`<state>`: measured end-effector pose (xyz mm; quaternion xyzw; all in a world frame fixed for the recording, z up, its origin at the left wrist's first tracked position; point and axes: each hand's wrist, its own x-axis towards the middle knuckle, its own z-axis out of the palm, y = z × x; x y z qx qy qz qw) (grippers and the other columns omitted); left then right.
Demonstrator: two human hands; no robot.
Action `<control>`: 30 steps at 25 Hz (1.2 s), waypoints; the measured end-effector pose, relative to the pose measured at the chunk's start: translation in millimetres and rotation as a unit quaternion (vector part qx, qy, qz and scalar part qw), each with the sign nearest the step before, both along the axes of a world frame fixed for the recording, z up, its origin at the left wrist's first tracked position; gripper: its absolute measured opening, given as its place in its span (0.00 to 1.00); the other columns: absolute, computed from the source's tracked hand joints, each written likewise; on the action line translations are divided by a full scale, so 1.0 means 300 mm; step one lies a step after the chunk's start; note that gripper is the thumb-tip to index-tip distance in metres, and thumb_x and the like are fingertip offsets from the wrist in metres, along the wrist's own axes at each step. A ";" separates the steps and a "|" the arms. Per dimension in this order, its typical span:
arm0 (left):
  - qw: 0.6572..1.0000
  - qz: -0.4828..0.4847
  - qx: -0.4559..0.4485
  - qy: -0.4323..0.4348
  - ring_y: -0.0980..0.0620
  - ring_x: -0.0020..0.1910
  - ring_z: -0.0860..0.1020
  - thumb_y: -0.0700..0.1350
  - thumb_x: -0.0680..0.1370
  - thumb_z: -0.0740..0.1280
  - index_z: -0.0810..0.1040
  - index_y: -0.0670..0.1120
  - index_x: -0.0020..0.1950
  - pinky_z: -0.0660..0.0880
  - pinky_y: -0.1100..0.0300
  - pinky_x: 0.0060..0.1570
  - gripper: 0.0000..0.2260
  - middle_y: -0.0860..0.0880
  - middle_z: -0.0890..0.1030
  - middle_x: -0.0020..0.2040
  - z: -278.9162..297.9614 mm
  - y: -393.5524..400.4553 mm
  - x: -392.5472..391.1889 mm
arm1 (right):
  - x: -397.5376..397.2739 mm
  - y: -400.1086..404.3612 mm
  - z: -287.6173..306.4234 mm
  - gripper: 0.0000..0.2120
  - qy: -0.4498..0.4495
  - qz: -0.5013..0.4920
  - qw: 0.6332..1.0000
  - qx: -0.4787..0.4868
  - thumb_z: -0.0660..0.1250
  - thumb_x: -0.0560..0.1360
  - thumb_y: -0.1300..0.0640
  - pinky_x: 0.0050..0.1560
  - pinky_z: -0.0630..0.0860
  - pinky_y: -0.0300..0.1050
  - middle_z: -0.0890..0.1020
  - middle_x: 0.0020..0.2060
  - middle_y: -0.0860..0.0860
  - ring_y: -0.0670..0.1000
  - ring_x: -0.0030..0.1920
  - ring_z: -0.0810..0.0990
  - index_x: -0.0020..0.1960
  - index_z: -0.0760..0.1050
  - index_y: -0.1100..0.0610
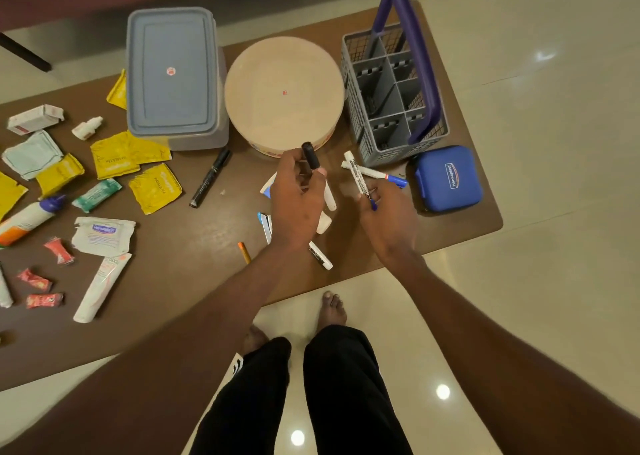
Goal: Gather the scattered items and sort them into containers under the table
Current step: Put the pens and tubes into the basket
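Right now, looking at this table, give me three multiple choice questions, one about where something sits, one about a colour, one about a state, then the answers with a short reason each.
1. Where is the blue first-aid case?
A. On the grey-lidded box
B. On the table beside the grey divided caddy
C. On the floor

2. What colour is the caddy's handle?
A. Purple
B. Red
C. Yellow

3. What is the left hand doing?
A. Lying flat on the table
B. Lifting the round lid
C. Gripping a black-capped marker

Answers:
1 B, the case lies on the brown table just right of the caddy's near end.
2 A, the arched handle is purple.
3 C, the fingers are curled around the marker, cap pointing up.
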<state>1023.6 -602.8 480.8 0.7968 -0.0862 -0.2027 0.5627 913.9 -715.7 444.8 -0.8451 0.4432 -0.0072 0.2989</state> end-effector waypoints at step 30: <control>0.960 -0.212 0.099 -0.153 0.54 0.40 0.77 0.42 0.77 0.71 0.72 0.50 0.61 0.77 0.50 0.42 0.16 0.54 0.79 0.43 0.036 -0.269 0.021 | 0.099 -0.102 0.173 0.18 -0.078 -0.151 0.983 -0.063 0.68 0.80 0.50 0.49 0.81 0.52 0.84 0.52 0.43 0.48 0.51 0.82 0.69 0.73 0.43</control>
